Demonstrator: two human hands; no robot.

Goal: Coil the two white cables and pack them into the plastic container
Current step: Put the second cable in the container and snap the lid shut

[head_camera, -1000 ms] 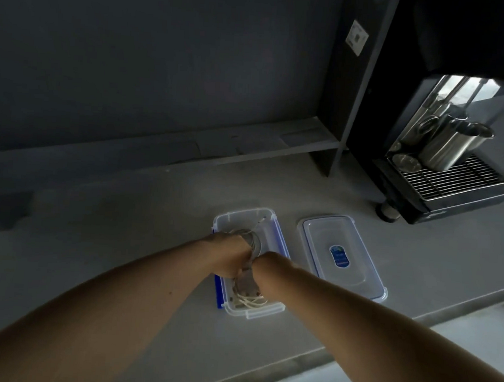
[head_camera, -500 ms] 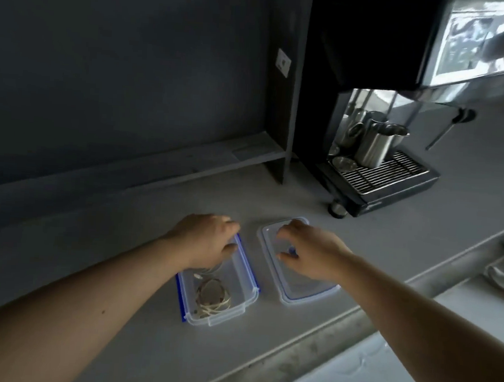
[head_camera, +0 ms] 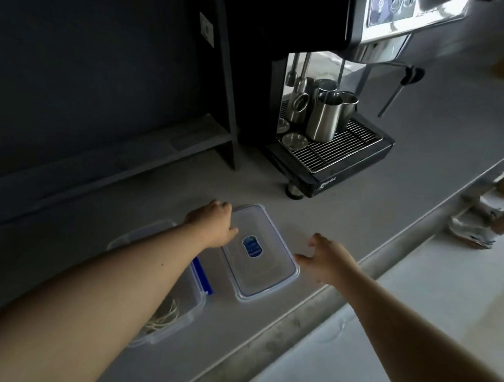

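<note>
The clear plastic container (head_camera: 195, 310) with a blue clip sits at the lower left, mostly under my left forearm. Coiled white cable (head_camera: 164, 318) shows inside its near end. The clear lid (head_camera: 259, 266) with a blue label lies flat on the grey counter to the right of the container. My left hand (head_camera: 213, 222) rests at the lid's far left edge, fingers touching it. On the lid's right side my right hand (head_camera: 325, 258) has its fingers spread by the near right corner, holding nothing.
A black coffee machine (head_camera: 329, 154) with steel jugs (head_camera: 323, 115) on its drip tray stands behind the lid. A dark low shelf (head_camera: 105, 158) runs along the wall at left. The counter edge (head_camera: 343, 277) runs diagonally at right, with a person's shoe (head_camera: 472, 234) on the floor beyond.
Both hands left the container with the cables inside. My left hand crossed to the lid's left edge and my right hand went to the lid's right side. The view swung right.
</note>
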